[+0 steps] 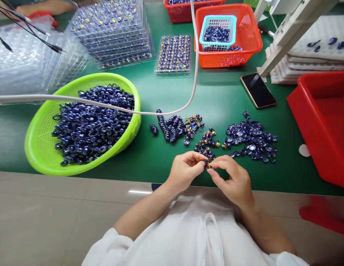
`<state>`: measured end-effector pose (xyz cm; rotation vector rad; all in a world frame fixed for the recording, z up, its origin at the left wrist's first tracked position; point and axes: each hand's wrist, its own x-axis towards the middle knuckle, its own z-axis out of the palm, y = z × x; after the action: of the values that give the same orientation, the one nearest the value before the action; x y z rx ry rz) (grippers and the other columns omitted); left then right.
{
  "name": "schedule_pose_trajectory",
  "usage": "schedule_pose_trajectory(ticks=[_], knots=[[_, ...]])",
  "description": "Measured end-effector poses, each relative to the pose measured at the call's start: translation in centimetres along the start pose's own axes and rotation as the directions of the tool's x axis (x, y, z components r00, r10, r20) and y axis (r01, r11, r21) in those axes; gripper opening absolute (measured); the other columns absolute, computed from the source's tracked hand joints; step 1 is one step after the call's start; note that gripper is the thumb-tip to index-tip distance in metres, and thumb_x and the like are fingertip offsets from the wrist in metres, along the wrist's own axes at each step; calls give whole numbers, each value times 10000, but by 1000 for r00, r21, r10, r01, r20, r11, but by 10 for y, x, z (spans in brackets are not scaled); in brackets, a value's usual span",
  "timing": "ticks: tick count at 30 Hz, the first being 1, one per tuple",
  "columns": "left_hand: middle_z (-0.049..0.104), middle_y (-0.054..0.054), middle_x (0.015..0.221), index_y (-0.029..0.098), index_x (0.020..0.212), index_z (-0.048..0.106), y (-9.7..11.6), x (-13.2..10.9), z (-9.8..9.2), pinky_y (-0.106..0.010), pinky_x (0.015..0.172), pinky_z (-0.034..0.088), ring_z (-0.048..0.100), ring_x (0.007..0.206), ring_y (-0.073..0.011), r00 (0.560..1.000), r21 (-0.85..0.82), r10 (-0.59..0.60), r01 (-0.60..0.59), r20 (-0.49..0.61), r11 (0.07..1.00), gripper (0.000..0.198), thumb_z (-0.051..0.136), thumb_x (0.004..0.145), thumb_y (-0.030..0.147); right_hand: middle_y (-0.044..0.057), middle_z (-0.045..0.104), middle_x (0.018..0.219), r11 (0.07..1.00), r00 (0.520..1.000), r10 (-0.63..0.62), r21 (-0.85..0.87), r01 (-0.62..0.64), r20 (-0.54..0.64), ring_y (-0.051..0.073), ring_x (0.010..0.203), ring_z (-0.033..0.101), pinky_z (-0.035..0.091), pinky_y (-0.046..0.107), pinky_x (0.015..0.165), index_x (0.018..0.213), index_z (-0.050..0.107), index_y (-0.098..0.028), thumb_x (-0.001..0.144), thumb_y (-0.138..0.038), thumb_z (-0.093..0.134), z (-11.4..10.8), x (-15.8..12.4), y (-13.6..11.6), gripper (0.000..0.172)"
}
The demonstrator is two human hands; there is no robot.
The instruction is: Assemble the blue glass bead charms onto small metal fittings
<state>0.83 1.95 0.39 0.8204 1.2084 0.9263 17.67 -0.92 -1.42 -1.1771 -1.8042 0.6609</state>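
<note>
My left hand [185, 169] pinches a small shiny dark-blue ring-like piece between thumb and forefinger, just above the table's front edge. Facing it, my right hand [231, 176] has its thumb and forefinger tips close together at the same spot; what they grip is too small to make out. Just beyond my fingertips lies a loose pile of dark pieces with yellow bits [208, 139]. Further left are stacked rows of dark rings [174, 127] and a small yellow-and-dark cluster [193, 123]. On the right spreads a heap of flat, round dark pieces [251, 140].
A green basket [33, 147] full of dark rings stands left. Behind are stacked clear trays [148, 44], a single filled tray [173, 55] and an orange basket [252, 40]. A white cable [172, 112] loops across. A phone [258, 90] and red bin [313, 144] are right.
</note>
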Motion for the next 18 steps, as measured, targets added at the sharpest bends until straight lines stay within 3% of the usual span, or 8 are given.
schedule_pose_trajectory(ticks=[4, 9, 13, 18], knots=[[746, -31, 720, 146, 757, 758, -4, 0, 3, -231, 630, 523, 648, 635, -128, 998, 84, 50, -48, -24, 995, 83, 733, 683, 175, 44, 706, 945, 980, 990, -137, -153, 130, -37, 205, 863, 680, 554, 365, 759, 1090, 587, -283, 884, -87, 614, 5, -2, 5, 285], [776, -57, 805, 133, 885, 781, -6, 1, 2, -229, 628, 539, 666, 648, -133, 997, 166, 53, -62, 56, 984, 160, 700, 769, 209, 92, 673, 985, 939, 971, -219, -251, 236, 96, 226, 889, 641, 528, 387, 777, 1148, 543, -232, 911, -68, 554, 1, 0, 10, 289], [794, -92, 963, 140, 1023, 785, -5, 0, -4, -265, 691, 588, 716, 754, -173, 987, 255, 36, -75, 154, 964, 242, 669, 835, 238, 79, 638, 958, 972, 981, -91, -201, 124, 169, 219, 903, 621, 497, 378, 801, 1061, 544, -213, 949, -88, 512, -7, 5, 7, 171], [789, -94, 1030, 182, 1047, 793, -5, -3, -9, -299, 778, 598, 729, 918, -221, 966, 356, 133, -208, 223, 911, 231, 671, 856, 225, 24, 621, 867, 982, 952, 188, -78, -174, 242, 165, 788, 594, 476, 300, 726, 930, 569, -228, 982, -187, 516, -14, 11, 0, 85]])
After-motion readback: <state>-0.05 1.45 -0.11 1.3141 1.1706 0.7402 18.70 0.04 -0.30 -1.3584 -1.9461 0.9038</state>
